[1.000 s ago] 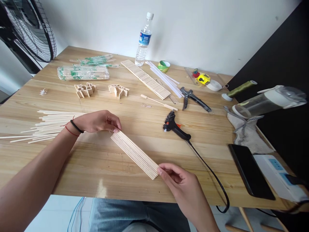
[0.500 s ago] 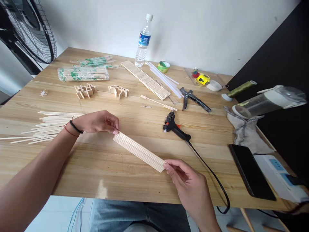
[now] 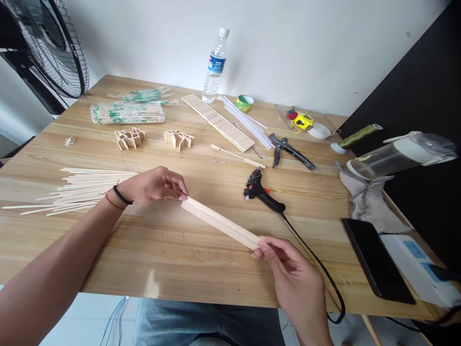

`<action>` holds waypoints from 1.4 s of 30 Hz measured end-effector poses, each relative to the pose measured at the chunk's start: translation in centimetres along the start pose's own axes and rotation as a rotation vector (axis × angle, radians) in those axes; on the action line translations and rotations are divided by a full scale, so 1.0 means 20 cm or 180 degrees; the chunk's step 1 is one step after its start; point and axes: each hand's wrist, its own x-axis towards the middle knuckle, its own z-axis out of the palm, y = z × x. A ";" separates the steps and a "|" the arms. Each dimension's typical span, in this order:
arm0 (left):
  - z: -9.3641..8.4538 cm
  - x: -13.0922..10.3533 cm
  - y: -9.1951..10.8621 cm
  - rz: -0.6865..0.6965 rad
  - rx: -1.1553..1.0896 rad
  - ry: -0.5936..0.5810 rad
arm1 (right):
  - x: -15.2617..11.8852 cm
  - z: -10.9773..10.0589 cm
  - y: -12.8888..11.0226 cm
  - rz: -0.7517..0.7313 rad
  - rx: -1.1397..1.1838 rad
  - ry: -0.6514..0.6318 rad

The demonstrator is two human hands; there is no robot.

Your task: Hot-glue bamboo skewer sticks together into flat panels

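Observation:
A flat row of thin wooden sticks (image 3: 221,224) lies side by side between my hands, tilted with its right end nearer me. My left hand (image 3: 158,186) pinches the far left end between thumb and fingers. At the other end, my right hand (image 3: 288,262) grips the sticks, thumb on top. Loose wooden sticks (image 3: 84,188) are spread on the table under and beyond my left wrist. A black hot glue gun (image 3: 261,190) rests beyond my right hand, its cord running to the table's front edge.
Small stick assemblies (image 3: 130,138), a slatted wooden panel (image 3: 219,122) and bagged sticks (image 3: 127,113) lie farther back. A water bottle (image 3: 215,67) stands by the wall. On the right are grey cutters (image 3: 292,151), a phone (image 3: 377,259), a power strip (image 3: 419,269) and a clear cup (image 3: 399,154).
Both hands have shifted right with the row of sticks. My right hand now wraps farther around its end. The view has moved slightly.

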 end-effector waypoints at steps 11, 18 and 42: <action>0.03 0.01 -0.01 0.0156 0.0213 0.0179 | 0.04 -0.03 0.08 0.0374 0.0281 0.0112; 0.01 0.00 0.01 0.0132 0.0186 0.0062 | 0.06 -0.04 0.06 0.0551 0.0531 0.0125; 0.01 0.00 0.01 0.0215 0.0125 0.0179 | 0.07 -0.03 0.10 0.0248 0.1064 -0.0104</action>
